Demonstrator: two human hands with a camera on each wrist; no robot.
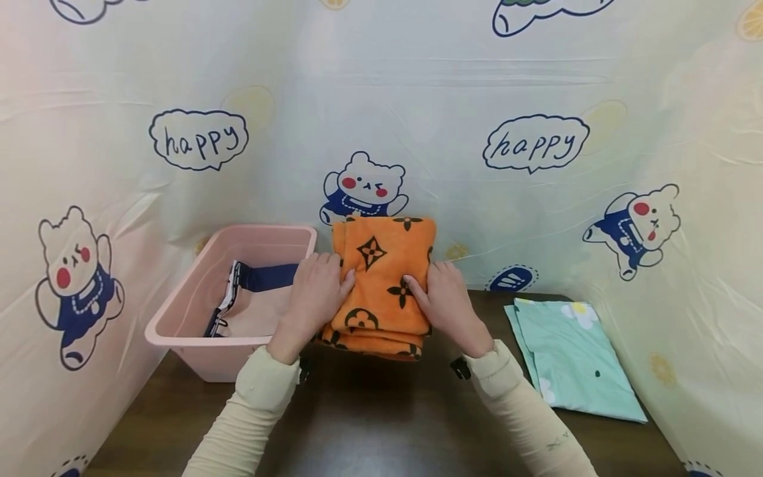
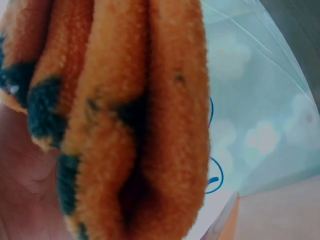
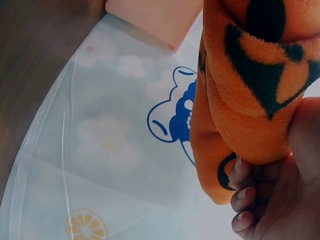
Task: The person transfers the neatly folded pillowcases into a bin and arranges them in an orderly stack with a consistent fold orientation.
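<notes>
Cloth, orange with dark flower marks and folded into a thick bundle, stands upright between my two hands, held up over the dark table. My left hand grips its 9 o'clock edge, the thumb lying on the front face. My right hand grips the 3 o'clock edge in the same way, thumb in front, and the right wrist view shows the other fingers curled against the folds. In the left wrist view several plush layers lie against my palm.

At 9 o'clock from the bundle sits a pink basket, holding a folded piece with a navy band. My left wrist overlaps its 4 o'clock corner in the head view; I cannot tell whether the two touch. At 4 o'clock, well apart from my right hand, a mint sheet with white flowers lies folded flat on the table.

Pale sleeves cover my forearms. Behind everything hangs a light backdrop, with "happy" bubbles at 10 and 2 o'clock and a printed bear at 12, partly hidden by the bundle.
</notes>
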